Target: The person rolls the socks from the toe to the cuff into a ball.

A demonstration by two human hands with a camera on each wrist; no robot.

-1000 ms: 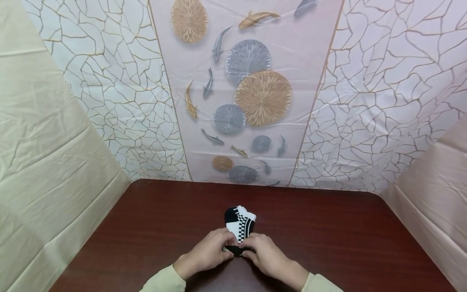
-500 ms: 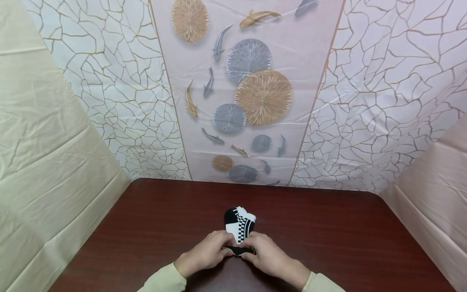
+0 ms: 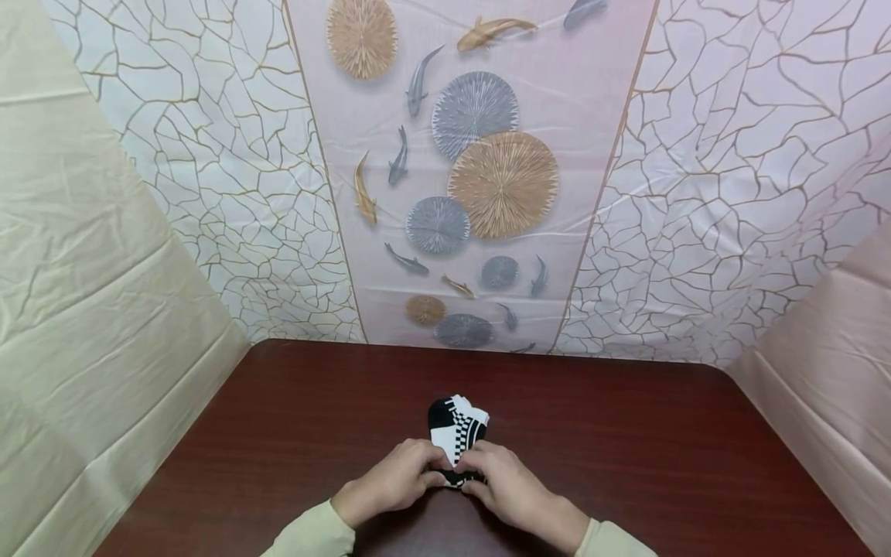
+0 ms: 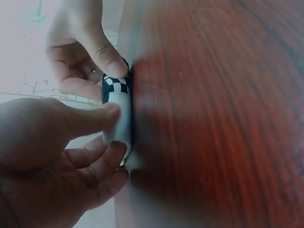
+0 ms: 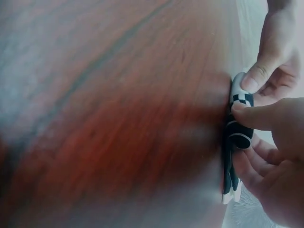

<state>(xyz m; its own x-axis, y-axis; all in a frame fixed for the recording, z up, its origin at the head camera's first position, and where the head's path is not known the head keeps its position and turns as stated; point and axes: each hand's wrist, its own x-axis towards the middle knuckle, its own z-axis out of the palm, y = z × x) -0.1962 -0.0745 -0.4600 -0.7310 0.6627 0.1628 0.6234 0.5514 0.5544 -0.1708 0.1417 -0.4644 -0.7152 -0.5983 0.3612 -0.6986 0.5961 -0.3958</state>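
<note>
Black-and-white socks (image 3: 442,435) with a checkered band lie on the table in the head view, one layered over the other as far as I can tell. Their near end is curled into a thick roll, seen as a white and checkered curve (image 4: 121,110) in the left wrist view. My left hand (image 3: 395,473) pinches the roll's left end, thumb on the near side and fingers over the top. Opposite it, my right hand (image 3: 511,486) pinches the black end of the roll (image 5: 240,135). The fingers hide part of the socks.
The dark red-brown wooden table (image 3: 313,402) reaches back to a patterned cloth wall (image 3: 452,255) with printed fish and round leaves. Plain cloth hangs along the left side (image 3: 104,309) and the right side (image 3: 821,371).
The roll at the near end has turned: its near face was black and now shows some white and checks. Both hands stay almost in place, thumbs and fingers shifting slightly.
</note>
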